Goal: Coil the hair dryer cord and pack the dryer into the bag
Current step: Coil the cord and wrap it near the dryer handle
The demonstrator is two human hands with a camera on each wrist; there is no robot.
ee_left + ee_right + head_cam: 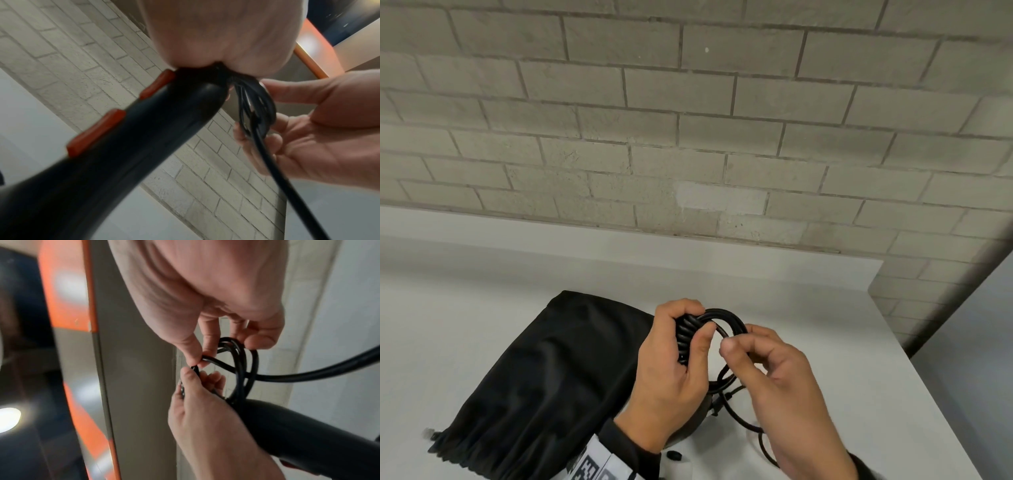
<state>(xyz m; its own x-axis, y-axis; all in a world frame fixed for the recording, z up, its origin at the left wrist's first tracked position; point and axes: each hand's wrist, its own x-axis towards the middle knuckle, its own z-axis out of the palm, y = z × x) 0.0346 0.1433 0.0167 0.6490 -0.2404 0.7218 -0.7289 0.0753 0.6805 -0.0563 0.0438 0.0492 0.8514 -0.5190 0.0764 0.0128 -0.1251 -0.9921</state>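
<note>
My left hand (pixel 678 346) grips the looped black cord (pixel 726 317) together with the ribbed end of the hair dryer handle (pixel 685 334), above the white table. The dryer (pixel 115 152) is black with orange-red buttons (pixel 96 131) and hangs below that hand, mostly hidden in the head view. My right hand (pixel 750 353) pinches a strand of the cord (pixel 218 361) between thumb and forefinger at the coil's right side. The loose remainder of the cord (pixel 743 421) trails down to the table. A black drawstring bag (pixel 544 377) lies flat to the left.
The white table (pixel 482 291) stands against a grey brick wall (pixel 688 120); its right edge (pixel 935 394) runs close by my right hand. A small black piece (pixel 674 455) lies near my left sleeve.
</note>
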